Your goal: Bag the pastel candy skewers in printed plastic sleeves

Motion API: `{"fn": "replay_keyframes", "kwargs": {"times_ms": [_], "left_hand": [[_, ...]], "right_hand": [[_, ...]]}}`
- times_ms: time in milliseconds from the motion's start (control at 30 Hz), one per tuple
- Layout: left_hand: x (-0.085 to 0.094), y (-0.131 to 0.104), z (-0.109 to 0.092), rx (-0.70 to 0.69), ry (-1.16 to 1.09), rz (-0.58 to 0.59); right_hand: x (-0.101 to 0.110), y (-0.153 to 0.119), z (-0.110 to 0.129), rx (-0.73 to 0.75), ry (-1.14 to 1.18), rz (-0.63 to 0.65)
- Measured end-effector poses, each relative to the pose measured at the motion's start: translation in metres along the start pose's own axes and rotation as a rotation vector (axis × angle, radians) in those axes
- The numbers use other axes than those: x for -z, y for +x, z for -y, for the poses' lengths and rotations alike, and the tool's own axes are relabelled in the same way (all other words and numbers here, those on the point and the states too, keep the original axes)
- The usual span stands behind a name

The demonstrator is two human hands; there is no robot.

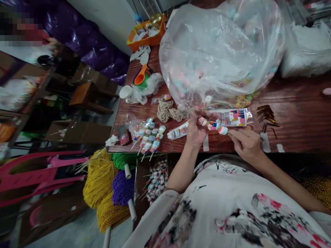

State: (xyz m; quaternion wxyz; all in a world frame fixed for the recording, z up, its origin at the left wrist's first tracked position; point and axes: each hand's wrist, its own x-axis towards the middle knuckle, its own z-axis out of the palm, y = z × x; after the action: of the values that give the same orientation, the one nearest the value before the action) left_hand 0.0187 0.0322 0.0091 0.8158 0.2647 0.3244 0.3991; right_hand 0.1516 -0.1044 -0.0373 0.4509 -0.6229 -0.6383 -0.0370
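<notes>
Above the table's front edge, my left hand (196,128) is closed around one end of a skewer of marshmallow-like pieces (214,126) in pink, white, blue and red. My right hand (244,140) pinches at the other end, close to a light blue piece; the stick's tip is mostly hidden by the fingers. Behind the hands lie a printed flat wrapper (232,117) with a picture of similar colours and another wrapper (178,131) partly under my left hand. Several similar skewers (150,137) lie side by side on the table to the left.
A large clear plastic bag (219,51) of pastel pieces fills the table's back. Gold twist ties (266,116) lie at right. At left are a beige cloth (168,111), orange scissors or tape holder (141,76) and orange basket (147,39). A box of skewers (157,179) stands below.
</notes>
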Motion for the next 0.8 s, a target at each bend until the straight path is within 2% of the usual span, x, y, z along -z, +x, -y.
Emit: {"fn": "replay_keyframes", "kwargs": {"times_ms": [167, 267, 333, 467, 567, 667, 800], "left_hand": [[-0.007, 0.001, -0.002, -0.029, -0.095, -0.066], [-0.010, 0.000, -0.001, -0.046, -0.118, -0.118], [-0.010, 0.000, -0.002, -0.067, -0.110, -0.137], [-0.008, -0.001, -0.005, -0.113, -0.085, -0.086], [-0.006, -0.004, -0.003, -0.123, -0.041, -0.024], [-0.004, -0.008, 0.003, -0.092, 0.034, 0.043], [-0.002, -0.008, 0.011, -0.046, 0.171, 0.083]], "right_hand": [[0.000, -0.002, -0.001, 0.126, -0.193, -0.008], [-0.004, -0.004, 0.002, 0.104, -0.138, 0.039], [-0.007, -0.005, 0.006, -0.017, 0.081, 0.102], [-0.009, -0.002, 0.014, -0.445, 0.616, 0.279], [-0.009, 0.002, 0.017, -0.684, 0.792, 0.316], [-0.009, 0.003, 0.017, -0.731, 0.805, 0.269], [-0.011, -0.002, 0.017, -0.640, 0.696, 0.224]]}}
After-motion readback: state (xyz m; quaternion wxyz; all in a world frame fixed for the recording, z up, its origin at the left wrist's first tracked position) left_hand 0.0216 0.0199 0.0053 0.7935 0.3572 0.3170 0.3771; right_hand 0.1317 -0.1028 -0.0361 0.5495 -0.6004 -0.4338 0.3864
